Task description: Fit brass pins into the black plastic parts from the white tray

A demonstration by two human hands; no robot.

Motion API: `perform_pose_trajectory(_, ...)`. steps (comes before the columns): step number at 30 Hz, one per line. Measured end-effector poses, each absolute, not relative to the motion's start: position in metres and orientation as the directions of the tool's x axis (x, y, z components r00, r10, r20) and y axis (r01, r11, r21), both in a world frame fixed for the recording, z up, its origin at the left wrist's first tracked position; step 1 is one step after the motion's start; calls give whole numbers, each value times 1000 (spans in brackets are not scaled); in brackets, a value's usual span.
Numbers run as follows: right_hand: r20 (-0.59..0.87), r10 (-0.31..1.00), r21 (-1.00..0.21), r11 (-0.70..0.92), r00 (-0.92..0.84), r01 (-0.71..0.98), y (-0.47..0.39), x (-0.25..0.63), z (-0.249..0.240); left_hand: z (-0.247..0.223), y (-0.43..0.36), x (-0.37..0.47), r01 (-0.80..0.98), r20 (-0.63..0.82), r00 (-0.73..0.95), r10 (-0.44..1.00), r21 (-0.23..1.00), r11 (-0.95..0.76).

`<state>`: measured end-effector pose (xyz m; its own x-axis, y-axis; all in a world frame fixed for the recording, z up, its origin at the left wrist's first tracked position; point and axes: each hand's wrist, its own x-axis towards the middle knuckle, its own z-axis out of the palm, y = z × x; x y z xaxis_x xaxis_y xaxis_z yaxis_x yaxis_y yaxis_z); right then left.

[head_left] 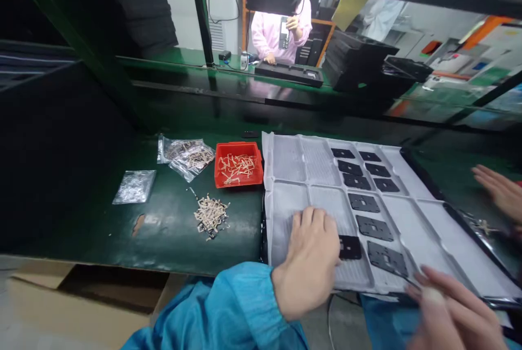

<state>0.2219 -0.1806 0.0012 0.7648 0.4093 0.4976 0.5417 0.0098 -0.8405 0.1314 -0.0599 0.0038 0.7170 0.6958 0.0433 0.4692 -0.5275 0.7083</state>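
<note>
My left hand [312,257] rests over the front of the grey compartment tray [287,198], its fingers curled together on a black plate [351,247] whose left part they cover. Blurred at the lower right is my right hand [452,312], pinching a thin dark tool that points at the front corner of another black plate [386,258]. More flat black plates [373,227] lie in the tray's middle columns. Left of the tray are a red bin [239,181] of small beige strips and a loose pile of similar pieces [211,216].
Clear bags of parts [186,155] and another clear bag [134,187] lie on the green table [163,241]. Another person's hand [499,189] is at the right edge. A person in pink [281,32] works behind the shelf frame. An open cardboard box [77,312] stands below.
</note>
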Motion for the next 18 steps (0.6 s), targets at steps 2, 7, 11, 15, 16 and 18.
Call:
perform_pose_trajectory(2,390,455,-905,28,800,426,-168,220,-6,7,-55,109,440,40,693,719,768,-467)
perform_pose_trajectory(7,220,784,-976,177,580,130,-127,182,-16,23,-49,44,238,-95,565,820,970,-52)
perform_pose_trajectory(11,347,820,-936,274,455,219,-107,155,-11,33,-53,4,-23,-263,421,868,954,300)
perform_pose_trajectory(15,393,876,-900,302,281,315,-95,144,-8,34,-55,-19,0,-251,369,895,963,270)
perform_pose_trajectory(16,386,882,-902,300,271,309,-92,142,-8,34,-55,-22,-5,-254,371,893,961,275)
perform_pose_trajectory(18,374,885,-912,297,276,284,-90,137,-9,34,-55,-27,-34,-266,387,883,953,302)
